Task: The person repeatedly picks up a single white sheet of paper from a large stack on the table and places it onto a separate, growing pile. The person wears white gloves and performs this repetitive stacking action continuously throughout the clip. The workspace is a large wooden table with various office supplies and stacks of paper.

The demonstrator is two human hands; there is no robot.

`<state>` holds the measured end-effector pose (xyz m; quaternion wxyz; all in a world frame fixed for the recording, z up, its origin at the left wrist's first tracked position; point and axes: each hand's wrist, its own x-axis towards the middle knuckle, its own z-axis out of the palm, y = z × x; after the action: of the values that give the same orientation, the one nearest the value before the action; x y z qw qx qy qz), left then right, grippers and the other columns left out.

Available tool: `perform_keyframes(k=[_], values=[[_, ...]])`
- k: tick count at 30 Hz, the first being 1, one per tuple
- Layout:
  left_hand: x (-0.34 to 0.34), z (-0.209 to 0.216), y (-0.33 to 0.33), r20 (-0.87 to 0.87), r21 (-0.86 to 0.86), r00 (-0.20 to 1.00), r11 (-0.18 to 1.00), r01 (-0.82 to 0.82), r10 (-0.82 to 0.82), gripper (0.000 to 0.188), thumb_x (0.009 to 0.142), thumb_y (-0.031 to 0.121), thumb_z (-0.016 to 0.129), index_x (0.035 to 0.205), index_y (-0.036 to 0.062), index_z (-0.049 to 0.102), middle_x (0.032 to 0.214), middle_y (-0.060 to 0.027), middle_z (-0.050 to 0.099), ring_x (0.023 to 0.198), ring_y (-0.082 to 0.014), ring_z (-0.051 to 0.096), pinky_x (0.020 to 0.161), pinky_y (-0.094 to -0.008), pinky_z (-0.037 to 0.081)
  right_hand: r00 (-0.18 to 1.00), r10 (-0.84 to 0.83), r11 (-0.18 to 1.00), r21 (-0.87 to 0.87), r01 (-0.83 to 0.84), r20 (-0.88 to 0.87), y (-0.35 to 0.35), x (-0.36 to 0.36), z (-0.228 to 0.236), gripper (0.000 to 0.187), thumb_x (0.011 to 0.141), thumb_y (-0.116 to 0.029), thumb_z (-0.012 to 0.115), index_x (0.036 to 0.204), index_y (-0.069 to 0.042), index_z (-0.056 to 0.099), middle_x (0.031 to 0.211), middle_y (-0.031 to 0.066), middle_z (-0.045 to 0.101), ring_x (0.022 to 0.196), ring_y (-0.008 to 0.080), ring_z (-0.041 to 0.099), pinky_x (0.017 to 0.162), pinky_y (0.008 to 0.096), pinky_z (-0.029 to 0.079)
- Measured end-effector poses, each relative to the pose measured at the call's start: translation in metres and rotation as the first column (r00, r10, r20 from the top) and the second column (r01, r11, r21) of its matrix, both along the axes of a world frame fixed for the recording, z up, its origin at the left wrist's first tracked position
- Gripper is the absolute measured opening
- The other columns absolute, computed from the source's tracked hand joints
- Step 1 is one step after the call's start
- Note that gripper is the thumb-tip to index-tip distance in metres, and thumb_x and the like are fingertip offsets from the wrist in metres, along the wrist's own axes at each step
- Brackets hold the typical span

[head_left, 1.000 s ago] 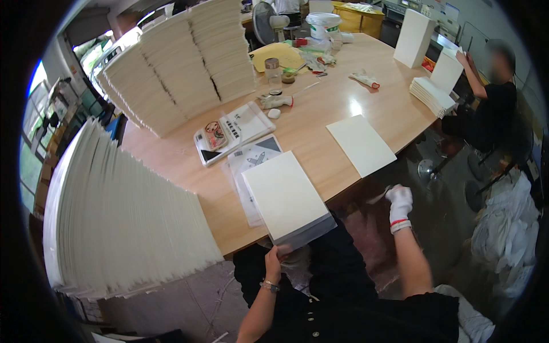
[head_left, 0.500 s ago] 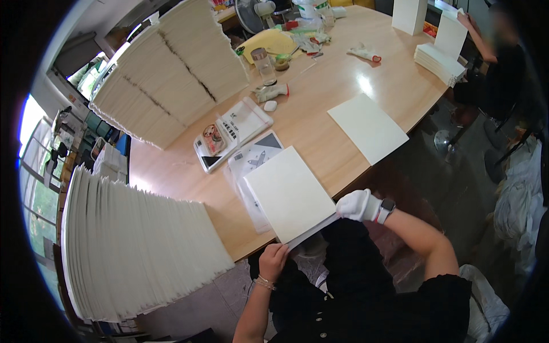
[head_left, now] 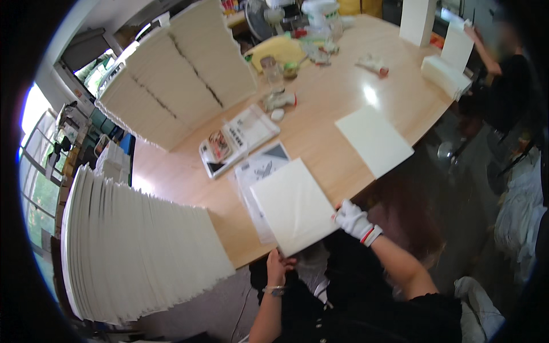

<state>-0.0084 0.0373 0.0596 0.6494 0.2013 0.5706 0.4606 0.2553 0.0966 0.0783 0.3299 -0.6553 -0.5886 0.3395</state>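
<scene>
A cream-white rectangular sheet (head_left: 294, 206) lies across the table's near edge, with a faint glossy crease on its surface. At its near left corner is my bare left hand (head_left: 278, 267), its thumb and fingers closed about the corner, the fingers partly under it. My right hand (head_left: 353, 219), in a white glove with a red-trimmed cuff, pinches the sheet's near right corner. Beneath the sheet's left side lies a clear plastic bag (head_left: 243, 188) with a dark printed drawing. Farther right on the table, a second cream-white sheet (head_left: 374, 140) lies flat.
A tall stack of white sheets (head_left: 143, 251) stands at left, and a larger cream stack (head_left: 177, 80) behind. A printed packet (head_left: 246, 137), a glove (head_left: 278, 101) and a jar (head_left: 271, 68) lie beyond. Across the table, a person (head_left: 503, 86) handles a white panel.
My right hand has shifted slightly down and the left slightly right. The sheet's near edge strip, visible before, no longer shows. The whole view has moved a little.
</scene>
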Motion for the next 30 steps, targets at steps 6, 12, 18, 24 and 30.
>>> perform_keyframes(k=[6,12,18,24,30], values=[[-0.006,0.086,0.018,-0.474,0.423,0.868,0.825,0.374,-0.150,0.018,0.087,0.018,0.047,0.095,0.0027,0.043,0.068,-0.0056,0.050,0.048,-0.0117,0.050,0.041,-0.0225,0.041,0.852,0.222,0.973,0.047,-0.227,-0.474,-0.003,-0.012,-0.013,0.036,0.080,-0.010,0.055,0.113,0.002,0.046,0.070,-0.0015,0.051,0.063,0.0052,0.046,0.057,0.0210,0.040],[-0.043,0.289,-0.067,-0.877,0.419,0.463,0.671,0.612,0.125,0.021,0.083,0.015,0.053,0.096,-0.0005,0.046,0.065,-0.0124,0.055,0.051,-0.0185,0.053,0.049,-0.0307,0.043,0.546,0.476,0.872,0.291,-0.393,-0.689,-0.022,-0.089,0.136,0.036,0.080,0.000,0.050,0.115,-0.001,0.046,0.075,0.0008,0.054,0.066,0.0070,0.050,0.060,0.0214,0.043],[-0.158,0.423,-0.126,-0.496,0.866,0.369,0.416,0.277,0.786,0.028,0.083,0.012,0.050,0.106,-0.0030,0.050,0.070,-0.0032,0.055,0.056,-0.0079,0.054,0.049,-0.0188,0.043,0.369,0.714,0.682,0.474,-0.556,-0.595,-0.040,-0.195,0.341,0.031,0.081,-0.005,0.049,0.112,0.001,0.050,0.070,-0.0032,0.047,0.058,0.0024,0.041,0.053,0.0163,0.036],[-0.306,0.416,-0.124,-0.658,0.693,0.419,0.721,0.012,0.626,0.038,0.081,0.026,0.045,0.107,0.0001,0.052,0.097,-0.0042,0.055,0.094,-0.0137,0.048,0.083,-0.0289,0.037,0.276,0.825,0.444,0.264,-0.856,-0.493,-0.034,-0.289,0.402,0.027,0.083,-0.011,0.045,0.105,0.004,0.055,0.071,0.0014,0.050,0.056,0.0051,0.045,0.053,0.0179,0.040],[-0.305,0.382,-0.101,-0.243,0.960,0.502,0.281,0.000,0.830,0.034,0.086,0.022,0.045,0.110,-0.0020,0.050,0.115,-0.0095,0.047,0.106,-0.0189,0.045,0.092,-0.0313,0.034,0.031,0.752,0.550,0.600,-0.580,-0.659,-0.037,-0.276,0.349,0.026,0.086,-0.012,0.040,0.103,0.003,0.053,0.072,0.0040,0.053,0.052,0.0093,0.048,0.055,0.0195,0.042]])
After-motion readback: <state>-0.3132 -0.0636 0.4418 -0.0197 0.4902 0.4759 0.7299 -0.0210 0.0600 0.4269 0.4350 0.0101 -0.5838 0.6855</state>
